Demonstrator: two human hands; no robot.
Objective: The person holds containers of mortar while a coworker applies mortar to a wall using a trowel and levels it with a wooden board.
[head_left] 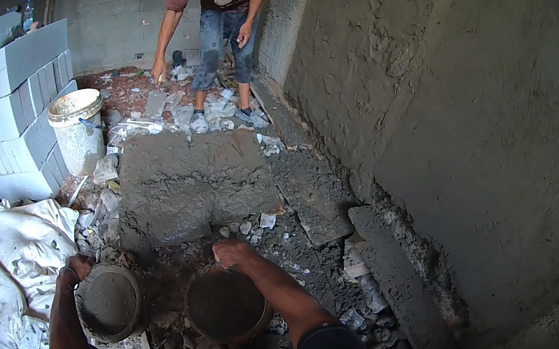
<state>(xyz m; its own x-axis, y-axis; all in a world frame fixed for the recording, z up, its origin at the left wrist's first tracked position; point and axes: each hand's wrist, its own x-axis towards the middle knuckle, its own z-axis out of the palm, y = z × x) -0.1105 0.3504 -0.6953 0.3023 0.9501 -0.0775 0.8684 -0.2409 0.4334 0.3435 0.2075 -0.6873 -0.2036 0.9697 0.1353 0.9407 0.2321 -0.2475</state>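
Two round buckets of wet grey mortar stand in front of me on the rubble. At the left bucket's (110, 302) outer rim is my left hand (79, 266), closed, with a dark band round the wrist; shadow hides part of its fingers. My right arm reaches across the right bucket (226, 307), and my right hand (229, 254) is closed at its far rim. Whether it grips the rim or a handle I cannot make out. Beyond the buckets lies a broad board spread with wet mortar (181, 180).
A co-worker (225, 15) bends at the back, holding a flat trowel (155, 102). A white bucket (80, 132) and stacked pale boxes (16, 98) stand left, above white sacks (27, 250). Planks (408, 294) lie along the plastered wall (473, 134) at right. Broken rubble covers the ground.
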